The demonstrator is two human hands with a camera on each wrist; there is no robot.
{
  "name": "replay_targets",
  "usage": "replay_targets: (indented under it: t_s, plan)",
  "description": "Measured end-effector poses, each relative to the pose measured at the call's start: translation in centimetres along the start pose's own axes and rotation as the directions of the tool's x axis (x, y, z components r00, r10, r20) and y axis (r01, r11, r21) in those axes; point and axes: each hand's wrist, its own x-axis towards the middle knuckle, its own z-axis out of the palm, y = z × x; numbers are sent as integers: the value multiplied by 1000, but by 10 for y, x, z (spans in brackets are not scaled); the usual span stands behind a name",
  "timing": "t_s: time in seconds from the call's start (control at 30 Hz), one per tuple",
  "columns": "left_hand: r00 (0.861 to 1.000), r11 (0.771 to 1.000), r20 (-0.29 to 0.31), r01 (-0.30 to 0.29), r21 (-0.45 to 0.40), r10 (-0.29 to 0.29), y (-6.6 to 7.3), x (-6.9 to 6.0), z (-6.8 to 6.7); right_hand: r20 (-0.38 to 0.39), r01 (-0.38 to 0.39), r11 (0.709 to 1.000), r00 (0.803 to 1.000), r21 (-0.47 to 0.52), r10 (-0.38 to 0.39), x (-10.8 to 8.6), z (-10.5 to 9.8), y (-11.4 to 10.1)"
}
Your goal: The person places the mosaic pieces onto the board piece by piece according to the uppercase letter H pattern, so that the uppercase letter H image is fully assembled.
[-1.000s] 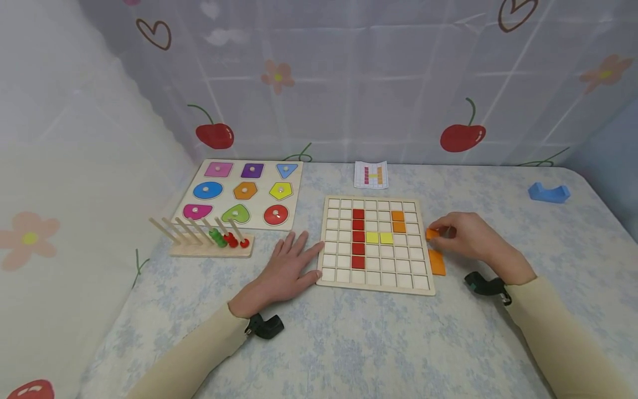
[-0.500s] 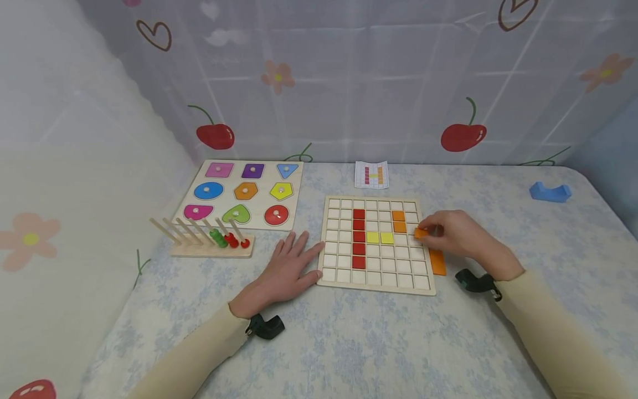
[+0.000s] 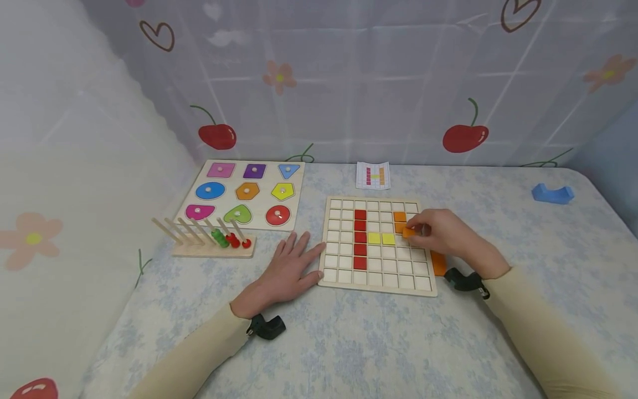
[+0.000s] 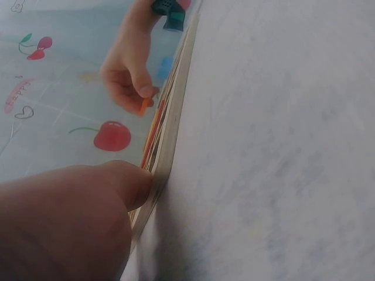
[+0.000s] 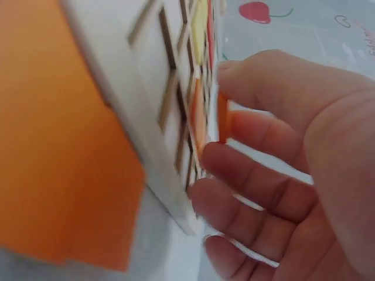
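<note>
A wooden grid board (image 3: 379, 290) lies on the table, with a column of red tiles (image 3: 360, 237), two yellow tiles (image 3: 381, 238) and two orange tiles (image 3: 400, 217) in its cells. Above its right part, my right hand (image 3: 441, 235) pinches a square orange tile (image 5: 223, 118) between thumb and fingers, just off the surface and close below the orange pair. My left hand (image 3: 285, 272) rests with spread fingers on the tablecloth, its thumb and index fingertip at the board's left edge. More orange tiles (image 3: 438, 263) lie against the board's right edge, partly hidden by my right hand.
A shape puzzle board (image 3: 254, 208) with knobbed pieces stands at back left. In front of it is a peg stand (image 3: 214, 252) with green and red beads. A patterned card (image 3: 372, 176) lies behind the grid; a blue block (image 3: 552, 194) sits far right.
My right hand has carried the orange tile leftward from beside the board to over its right columns. The left hand stays in place.
</note>
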Motion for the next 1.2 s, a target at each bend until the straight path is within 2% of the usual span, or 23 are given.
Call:
replay_targets:
  t_s: [0.2,0.37,0.87,1.2]
  plan:
    - [1000,1000,-5,3,12,-3,-1,1,1,-14,-1,1000,1000,-7,1,0,6,-1]
    - [1000,1000,-2,3,12,-3,-1,1,1,-24,32,999,999,-11,-32,0,8,-1]
    - [1000,1000,-1,-4,19,4,-1,1,1,-18,62,997,998,-45,-63,0,11,-4]
    - [1000,1000,9,5,12,-5,1,1,-1,-11,45,998,999,-39,-46,-1,13,-6]
